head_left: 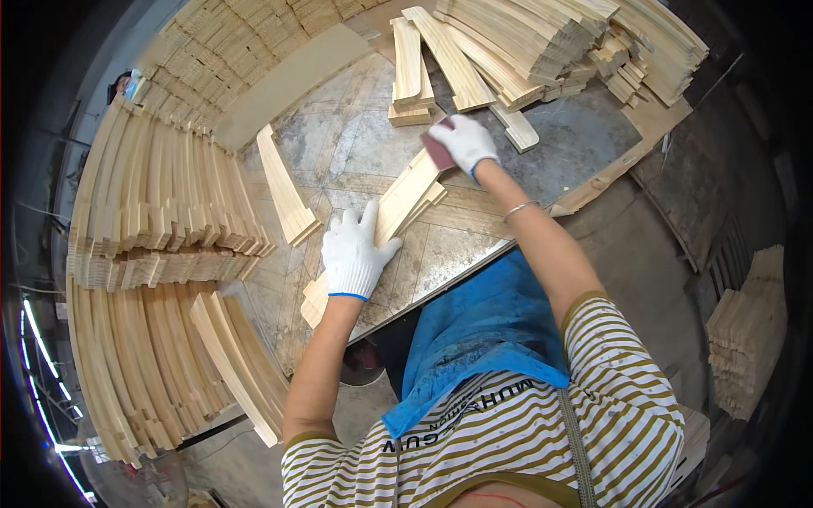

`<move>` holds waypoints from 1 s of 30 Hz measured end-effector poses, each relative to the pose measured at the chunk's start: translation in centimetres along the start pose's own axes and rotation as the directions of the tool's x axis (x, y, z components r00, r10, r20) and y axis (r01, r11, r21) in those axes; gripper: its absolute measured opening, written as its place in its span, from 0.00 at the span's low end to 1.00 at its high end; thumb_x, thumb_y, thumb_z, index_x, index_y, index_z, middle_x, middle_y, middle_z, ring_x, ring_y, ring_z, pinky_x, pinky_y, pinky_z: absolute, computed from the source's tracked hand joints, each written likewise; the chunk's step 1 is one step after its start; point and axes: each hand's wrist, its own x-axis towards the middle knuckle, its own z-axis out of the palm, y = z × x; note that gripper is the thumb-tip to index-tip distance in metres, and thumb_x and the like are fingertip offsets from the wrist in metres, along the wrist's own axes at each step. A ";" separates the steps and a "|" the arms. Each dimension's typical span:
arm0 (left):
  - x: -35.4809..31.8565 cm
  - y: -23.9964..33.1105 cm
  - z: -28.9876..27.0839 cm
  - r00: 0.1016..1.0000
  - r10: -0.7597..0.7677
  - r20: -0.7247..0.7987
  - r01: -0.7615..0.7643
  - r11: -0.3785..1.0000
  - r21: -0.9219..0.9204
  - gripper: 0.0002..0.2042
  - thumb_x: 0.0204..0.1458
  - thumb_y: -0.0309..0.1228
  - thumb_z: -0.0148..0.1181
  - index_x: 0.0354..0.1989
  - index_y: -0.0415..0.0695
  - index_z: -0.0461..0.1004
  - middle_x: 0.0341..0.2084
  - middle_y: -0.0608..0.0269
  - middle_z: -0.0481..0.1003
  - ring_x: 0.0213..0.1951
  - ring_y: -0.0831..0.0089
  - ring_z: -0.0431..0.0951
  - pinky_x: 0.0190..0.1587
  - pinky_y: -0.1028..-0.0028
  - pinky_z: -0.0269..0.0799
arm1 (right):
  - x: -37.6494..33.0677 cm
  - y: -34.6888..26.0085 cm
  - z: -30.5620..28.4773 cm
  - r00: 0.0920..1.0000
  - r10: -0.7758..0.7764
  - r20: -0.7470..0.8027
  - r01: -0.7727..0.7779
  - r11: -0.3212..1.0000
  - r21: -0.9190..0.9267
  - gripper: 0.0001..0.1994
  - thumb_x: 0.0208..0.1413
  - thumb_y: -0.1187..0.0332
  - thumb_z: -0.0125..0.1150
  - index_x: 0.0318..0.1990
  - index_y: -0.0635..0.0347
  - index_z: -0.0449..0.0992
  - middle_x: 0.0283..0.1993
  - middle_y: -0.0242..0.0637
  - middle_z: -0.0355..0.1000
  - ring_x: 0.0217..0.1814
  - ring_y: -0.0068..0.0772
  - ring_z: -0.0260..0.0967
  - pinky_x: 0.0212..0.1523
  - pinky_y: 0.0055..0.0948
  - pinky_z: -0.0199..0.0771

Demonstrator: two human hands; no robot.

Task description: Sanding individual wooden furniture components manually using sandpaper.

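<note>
Presses white-gloved left grip (351, 254) onto pale wooden slat (408, 196) near frame centre: spread wide, fingers apart, thumb out to the right. Holds dark red pad (439, 152) in white-gloved right grip (468, 146), fingers closed over it, slightly blurred, at slat's upper right end. Has slat laid diagonally on counter (584, 127), with second wooden piece (430, 201) along its right side; cannot tell whether underneath or just beside. Also has loose slat (285, 188) left of centre, big pile (517, 42) upper right, tall stack (161, 178) frame left.
</note>
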 end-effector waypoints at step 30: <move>2.2 -17.8 -3.3 0.846 -0.525 0.089 0.212 0.179 -0.961 0.15 0.55 0.36 0.51 0.37 0.35 0.76 0.35 0.55 0.78 0.37 0.70 0.76 0.41 0.73 0.70 | -8.1 2.4 -3.4 0.990 -0.042 -0.132 0.087 0.928 0.363 0.16 0.53 0.59 0.62 0.38 0.65 0.76 0.32 0.39 0.75 0.32 0.26 0.69 0.38 0.27 0.69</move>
